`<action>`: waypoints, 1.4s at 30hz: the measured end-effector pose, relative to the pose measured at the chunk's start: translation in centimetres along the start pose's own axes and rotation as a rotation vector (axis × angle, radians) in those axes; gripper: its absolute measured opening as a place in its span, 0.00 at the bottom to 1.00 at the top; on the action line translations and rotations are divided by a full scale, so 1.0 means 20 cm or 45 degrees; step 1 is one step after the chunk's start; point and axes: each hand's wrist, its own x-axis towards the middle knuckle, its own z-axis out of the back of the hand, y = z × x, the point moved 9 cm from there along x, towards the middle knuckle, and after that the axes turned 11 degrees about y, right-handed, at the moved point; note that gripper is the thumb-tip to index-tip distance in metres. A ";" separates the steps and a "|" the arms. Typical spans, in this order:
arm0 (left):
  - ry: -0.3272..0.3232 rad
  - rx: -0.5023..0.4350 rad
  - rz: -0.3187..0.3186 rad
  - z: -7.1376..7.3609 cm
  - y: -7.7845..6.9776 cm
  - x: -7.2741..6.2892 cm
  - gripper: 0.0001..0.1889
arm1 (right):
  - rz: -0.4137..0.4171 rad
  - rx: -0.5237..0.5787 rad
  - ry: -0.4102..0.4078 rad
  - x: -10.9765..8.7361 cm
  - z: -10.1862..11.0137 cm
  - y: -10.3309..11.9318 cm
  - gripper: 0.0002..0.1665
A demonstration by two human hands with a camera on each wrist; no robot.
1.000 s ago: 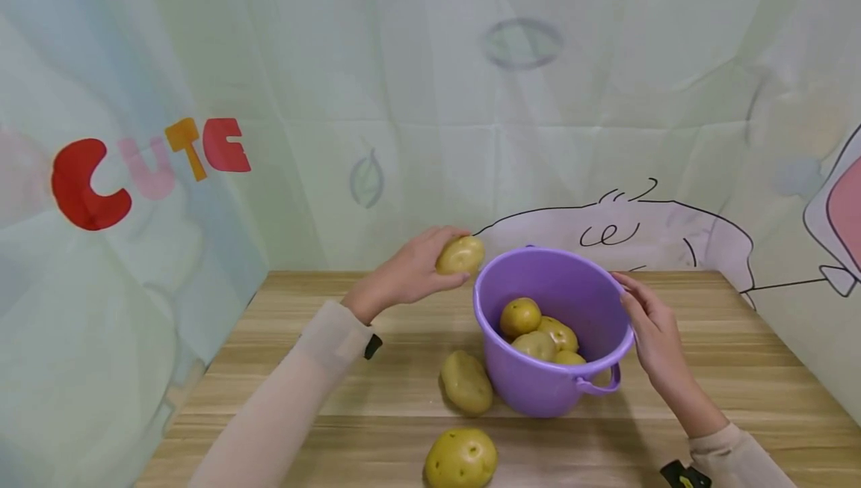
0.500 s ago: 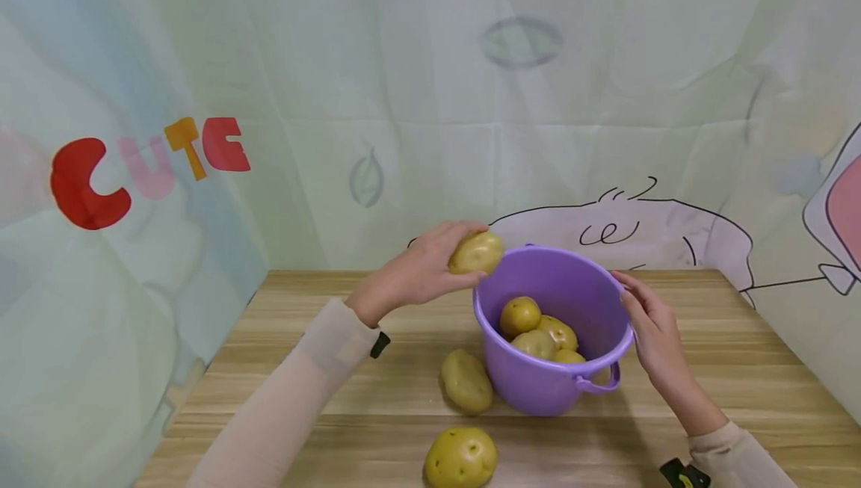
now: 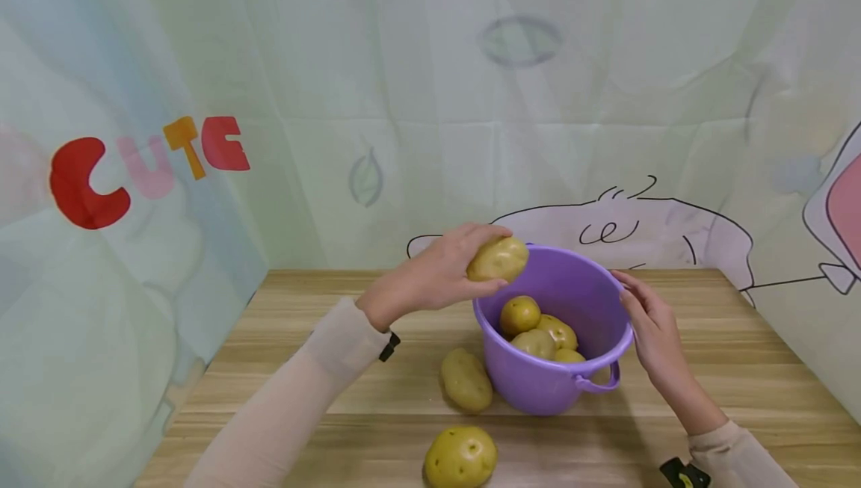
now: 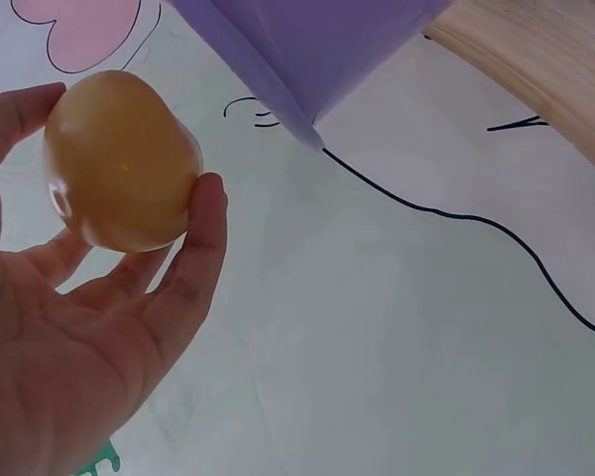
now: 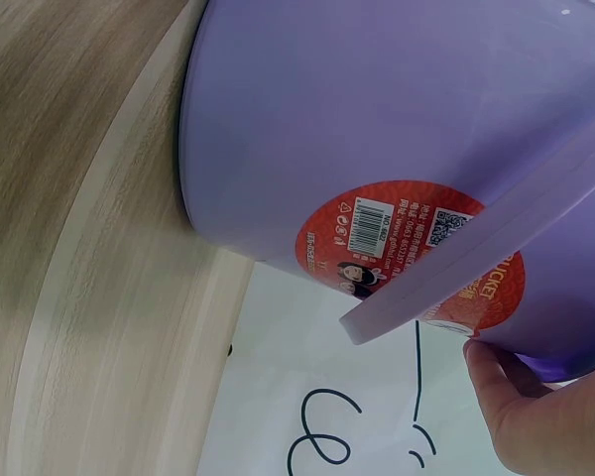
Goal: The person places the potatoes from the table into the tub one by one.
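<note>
My left hand (image 3: 437, 271) grips a yellow potato (image 3: 499, 260) over the left rim of a purple bucket (image 3: 531, 391). In the left wrist view thumb and fingers curl round this potato (image 4: 119, 159), with the bucket's edge (image 4: 307, 119) just beyond. On the bucket's right side, my right hand (image 3: 655, 331) holds the rim. The right wrist view has that hand (image 5: 550, 421) at the bucket wall, near a red label (image 5: 327, 233) crossed by the bucket's handle (image 5: 456, 268). Several potatoes (image 3: 520, 315) lie inside the bucket.
One potato (image 3: 466, 380) rests on the wooden table (image 3: 363, 398) beside the bucket's left wall. Another potato (image 3: 461, 458) lies nearer the front. A printed cloth (image 3: 403, 99) with cartoon drawings hangs behind the table.
The left hand has carried its potato to the right, from beside the bucket to over its left rim. The right hand and the bucket have stayed put.
</note>
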 end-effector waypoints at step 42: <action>0.155 0.162 -0.122 -0.13 -0.14 0.07 0.33 | -0.016 -0.001 0.022 0.00 0.00 -0.02 0.23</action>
